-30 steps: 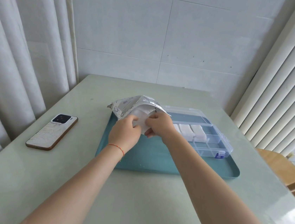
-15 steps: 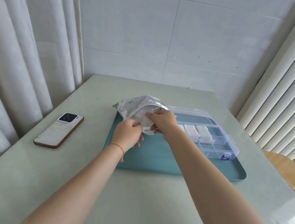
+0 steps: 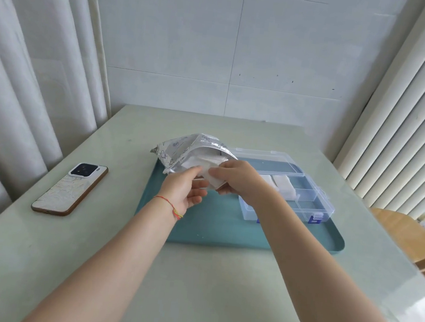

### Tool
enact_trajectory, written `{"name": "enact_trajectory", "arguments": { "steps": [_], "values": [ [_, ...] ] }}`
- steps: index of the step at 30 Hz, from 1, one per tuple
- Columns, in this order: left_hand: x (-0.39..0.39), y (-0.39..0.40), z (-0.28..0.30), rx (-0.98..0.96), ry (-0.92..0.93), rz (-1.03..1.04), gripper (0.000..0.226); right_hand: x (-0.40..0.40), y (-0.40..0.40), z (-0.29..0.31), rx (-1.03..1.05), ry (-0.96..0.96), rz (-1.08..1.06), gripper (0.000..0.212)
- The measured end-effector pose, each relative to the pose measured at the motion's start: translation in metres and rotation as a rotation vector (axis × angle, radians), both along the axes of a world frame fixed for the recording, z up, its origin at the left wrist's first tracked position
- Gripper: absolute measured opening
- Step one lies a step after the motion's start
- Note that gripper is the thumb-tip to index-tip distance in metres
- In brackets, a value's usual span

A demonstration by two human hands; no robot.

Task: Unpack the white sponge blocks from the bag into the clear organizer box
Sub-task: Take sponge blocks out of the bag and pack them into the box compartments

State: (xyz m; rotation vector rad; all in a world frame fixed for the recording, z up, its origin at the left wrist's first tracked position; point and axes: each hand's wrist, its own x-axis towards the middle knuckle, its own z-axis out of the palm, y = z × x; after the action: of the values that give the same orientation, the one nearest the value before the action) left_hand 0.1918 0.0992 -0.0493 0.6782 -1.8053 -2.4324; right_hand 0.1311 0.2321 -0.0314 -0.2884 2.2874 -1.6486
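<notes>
On the pale table (image 3: 140, 271) your teal tray (image 3: 211, 227) carries the clear organizer box (image 3: 306, 211), lid open, with white blocks already lying in its back compartments, and the silvery bag (image 3: 181, 149) sits at the tray's far left corner, mouth toward you. Your left hand (image 3: 184, 192) pinches the bag's lower lip while your right hand (image 3: 241, 180) grips a white sponge block (image 3: 213, 179) at the bag's mouth, so you look mid-extraction. Next, likely draw it clear and carry it right to an empty compartment, keeping the bag steady.
</notes>
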Motion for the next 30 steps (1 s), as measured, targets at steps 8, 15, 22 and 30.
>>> {"name": "enact_trajectory", "arguments": {
  "steps": [8,15,22,30],
  "values": [
    [-0.003,0.006,0.001,0.015,0.025,0.087,0.02,-0.004,0.003,0.002,0.036,0.075,-0.04,0.011],
    [-0.001,0.008,-0.001,0.013,0.021,0.046,0.016,0.0,0.009,0.008,-0.073,-0.055,-0.109,0.034],
    [0.003,0.008,-0.003,-0.045,0.057,0.053,0.016,-0.004,0.0,0.004,-0.074,-0.036,-0.183,0.011],
    [0.002,0.003,-0.003,-0.144,0.152,0.137,0.013,-0.001,0.009,0.015,-0.079,0.011,-0.173,0.011]
  ]
}}
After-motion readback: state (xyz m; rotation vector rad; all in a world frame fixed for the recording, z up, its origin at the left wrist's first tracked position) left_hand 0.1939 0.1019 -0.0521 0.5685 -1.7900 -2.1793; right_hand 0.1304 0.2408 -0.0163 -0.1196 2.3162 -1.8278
